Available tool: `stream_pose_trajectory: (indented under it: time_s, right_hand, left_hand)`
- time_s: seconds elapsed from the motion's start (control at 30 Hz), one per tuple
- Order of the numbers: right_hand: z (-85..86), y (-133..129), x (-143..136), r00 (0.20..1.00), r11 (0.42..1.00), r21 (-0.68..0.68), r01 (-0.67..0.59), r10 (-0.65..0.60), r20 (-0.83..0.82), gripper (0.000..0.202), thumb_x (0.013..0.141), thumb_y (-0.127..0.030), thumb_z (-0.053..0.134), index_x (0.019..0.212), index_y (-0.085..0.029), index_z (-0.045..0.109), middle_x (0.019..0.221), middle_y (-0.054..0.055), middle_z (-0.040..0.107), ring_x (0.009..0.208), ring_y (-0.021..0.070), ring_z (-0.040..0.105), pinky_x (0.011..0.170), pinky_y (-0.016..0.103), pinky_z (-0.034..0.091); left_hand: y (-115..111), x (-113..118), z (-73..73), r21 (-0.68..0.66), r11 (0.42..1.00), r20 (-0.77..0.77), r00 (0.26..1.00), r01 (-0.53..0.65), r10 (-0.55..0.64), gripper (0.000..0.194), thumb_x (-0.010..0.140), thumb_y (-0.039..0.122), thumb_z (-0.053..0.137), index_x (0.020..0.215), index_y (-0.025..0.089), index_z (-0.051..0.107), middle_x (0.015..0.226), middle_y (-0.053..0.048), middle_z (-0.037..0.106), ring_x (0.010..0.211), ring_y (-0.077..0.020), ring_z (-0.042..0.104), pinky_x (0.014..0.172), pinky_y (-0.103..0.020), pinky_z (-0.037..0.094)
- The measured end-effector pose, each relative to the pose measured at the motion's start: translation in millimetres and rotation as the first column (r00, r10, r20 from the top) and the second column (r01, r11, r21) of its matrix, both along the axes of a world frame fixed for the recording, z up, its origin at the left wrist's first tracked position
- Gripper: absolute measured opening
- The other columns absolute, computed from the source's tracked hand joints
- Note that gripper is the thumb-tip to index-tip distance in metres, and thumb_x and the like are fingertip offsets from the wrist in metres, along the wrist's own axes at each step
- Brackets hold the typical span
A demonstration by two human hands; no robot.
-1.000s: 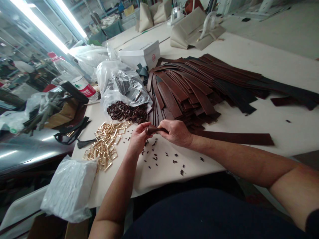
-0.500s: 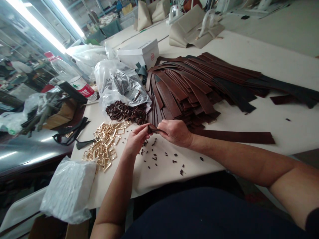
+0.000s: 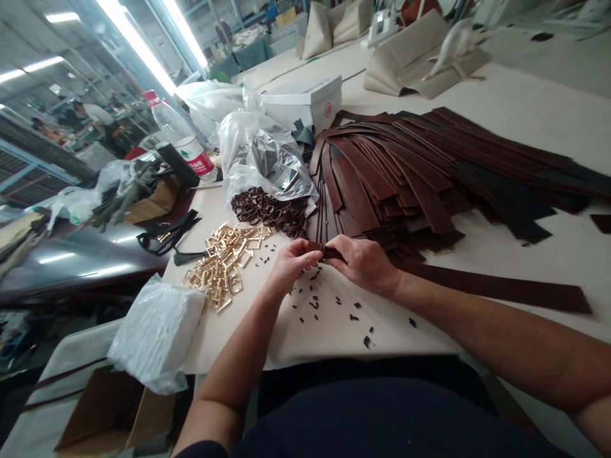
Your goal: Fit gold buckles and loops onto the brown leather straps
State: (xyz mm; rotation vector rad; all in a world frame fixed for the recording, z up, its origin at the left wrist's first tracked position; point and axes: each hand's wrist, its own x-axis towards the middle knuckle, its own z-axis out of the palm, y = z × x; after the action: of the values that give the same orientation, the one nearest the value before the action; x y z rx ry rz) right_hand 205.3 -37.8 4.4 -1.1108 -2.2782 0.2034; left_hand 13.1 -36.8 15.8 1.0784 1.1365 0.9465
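My left hand pinches the end of a dark brown leather strap between thumb and fingers. Close against it, my right hand is closed round the same strap. Most of the strap is hidden by my fingers. A long brown strip emerges beyond my right forearm; whether it is the held strap's tail I cannot tell. Behind my hands fans a large pile of brown leather straps. Small dark scraps are scattered on the table below my hands.
Gold rectangular buckles lie heaped at the left, by a pile of small brown leather loops. Further back stand a plastic bag, a white box and a bottle. A wrapped white packet sits at the left edge.
The view has swung left, so everything on the table sits further right. My hands have drawn closer together on the strap, leaving less of it showing between them.
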Motion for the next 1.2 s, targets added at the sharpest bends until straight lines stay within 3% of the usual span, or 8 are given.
stream_pose_trajectory:
  time_s: [0.2,0.37,0.43,0.57,0.73,0.87,1.1,1.2]
  right_hand:
    - [3.6,-0.4,-0.2,0.991,0.995,-0.049,-0.089,0.084,-0.105,0.05,0.092,-0.047,0.06,0.13,-0.016,0.051,0.112,0.011,0.069,0.089,0.0245,0.069,0.07,0.03,0.048]
    - [5.7,-0.8,0.7,0.993,0.979,-0.197,-0.061,0.04,-0.107,0.021,0.091,-0.039,0.058,0.093,-0.019,0.063,0.08,0.004,0.07,0.07,0.0197,0.067,0.062,0.027,0.045]
    - [6.3,-1.4,-0.2,0.99,0.974,-0.218,-0.055,0.025,-0.139,0.017,0.089,-0.034,0.057,0.095,-0.019,0.062,0.082,0.004,0.07,0.071,0.0194,0.067,0.064,0.027,0.046]
    - [7.5,-1.9,-1.7,0.974,0.961,-0.243,-0.132,0.081,-0.21,0.028,0.09,-0.038,0.057,0.111,-0.02,0.061,0.096,0.005,0.071,0.082,0.0197,0.069,0.071,0.026,0.047]
    - [8.2,1.2,2.5,0.992,0.964,-0.248,-0.094,0.068,-0.111,0.03,0.096,-0.043,0.046,0.088,-0.019,0.062,0.073,0.004,0.067,0.063,0.018,0.063,0.058,0.026,0.039]
    - [11.0,3.1,4.0,0.995,0.952,-0.291,-0.095,0.078,-0.069,0.034,0.095,-0.044,0.042,0.08,-0.019,0.06,0.069,0.004,0.064,0.059,0.0169,0.06,0.056,0.025,0.036]
    - [8.2,4.8,3.3,1.0,0.963,-0.269,0.008,-0.011,-0.009,0.024,0.087,-0.037,0.045,0.079,-0.02,0.06,0.065,0.003,0.062,0.059,0.0176,0.058,0.057,0.026,0.034]
    - [3.9,6.2,2.9,1.0,0.961,-0.274,0.023,-0.027,-0.013,0.025,0.086,-0.038,0.045,0.078,-0.02,0.06,0.064,0.003,0.062,0.059,0.0177,0.057,0.057,0.027,0.034]
  left_hand:
    - [-4.1,-3.9,2.3,0.084,0.993,-0.064,0.995,0.084,-0.079,0.042,0.066,0.051,0.079,0.08,0.013,0.069,0.066,0.0,0.06,0.059,-0.0091,0.049,0.059,-0.022,0.039]
    - [-7.7,-10.7,7.7,0.163,0.974,-0.172,0.977,0.155,-0.127,0.037,0.076,0.05,0.072,0.086,0.014,0.073,0.066,0.0,0.059,0.06,-0.0098,0.048,0.058,-0.022,0.037]
    - [-7.7,-11.7,9.1,0.171,0.97,-0.219,0.967,0.173,-0.134,0.035,0.078,0.047,0.071,0.087,0.014,0.074,0.067,0.0,0.06,0.061,-0.0098,0.048,0.058,-0.022,0.037]
    - [-6.9,-10.1,8.1,0.195,0.963,-0.196,0.97,0.183,-0.145,0.032,0.078,0.044,0.071,0.088,0.014,0.074,0.069,-0.001,0.062,0.062,-0.0098,0.05,0.058,-0.021,0.038]
    - [-7.8,-11.1,10.8,0.209,0.964,-0.287,0.953,0.166,-0.102,0.028,0.081,0.041,0.067,0.088,0.014,0.075,0.065,0.001,0.059,0.058,-0.0087,0.047,0.054,-0.02,0.036]
    - [-8.3,-13.5,14.0,0.212,0.96,-0.332,0.938,0.183,-0.105,0.03,0.081,0.042,0.066,0.09,0.015,0.075,0.061,0.002,0.056,0.055,-0.0086,0.045,0.051,-0.02,0.033]
    - [0.6,-32.3,7.5,0.323,0.937,-0.417,0.909,0.135,0.013,0.028,0.081,0.043,0.068,0.084,0.017,0.074,0.066,0.0,0.061,0.059,-0.0102,0.05,0.055,-0.022,0.038]
    - [5.2,-58.0,9.3,0.38,0.923,-0.585,0.789,0.061,0.189,0.021,0.084,0.038,0.067,0.085,0.019,0.074,0.075,-0.003,0.067,0.067,-0.0139,0.057,0.064,-0.025,0.044]
